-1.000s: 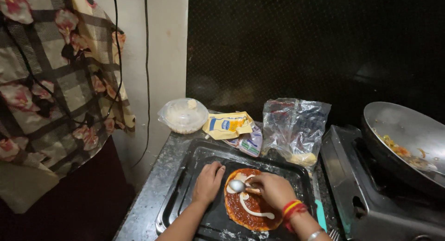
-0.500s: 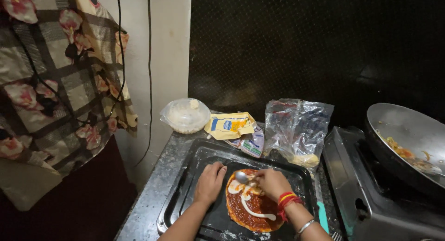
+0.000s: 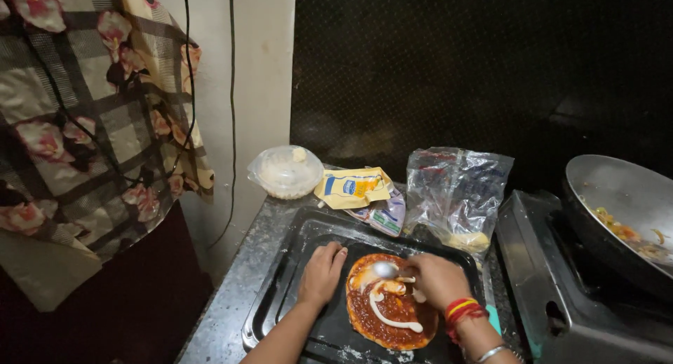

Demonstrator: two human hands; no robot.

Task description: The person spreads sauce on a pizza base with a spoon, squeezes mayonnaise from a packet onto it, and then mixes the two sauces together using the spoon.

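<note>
- Red sauce is covering one round flatbread base [image 3: 391, 311], which is lying flat in the middle of one dark baking tray [image 3: 280, 304], probably so that drips land on the tray and not on the stone.
- Seen from the head camera, the right hand [image 3: 436, 280] is closing its fingers [image 3: 415, 267] round the handle of one metal spoon [image 3: 385, 269], bowl down on the upper edge of the base, where a white streak of sauce is curling across the red.
- Beside it, the left hand [image 3: 322, 273] is pressing palm down on the tray just beside the base, fingers unclenched and grasping nothing, seemingly steadying the tray against the spoon's push.
- Behind the tray, within easy reach, the grey speckled tabletop [image 3: 238, 287] is carrying one yellow sauce pouch [image 3: 352, 187] lying on a second, paler pouch [image 3: 384, 215], one crumpled clear plastic bag [image 3: 456, 192] with something pale inside, and one lidded clear tub [image 3: 286, 171].
- At the right, one metal pan [image 3: 624, 210] holding cooked vegetable pieces is sitting on one gas stove [image 3: 561, 294], well apart from the tray.
- On the left, one flowered checked cloth [image 3: 91, 119] is hanging by the wall, with two dark cables [image 3: 232, 112] running down beside it.
</note>
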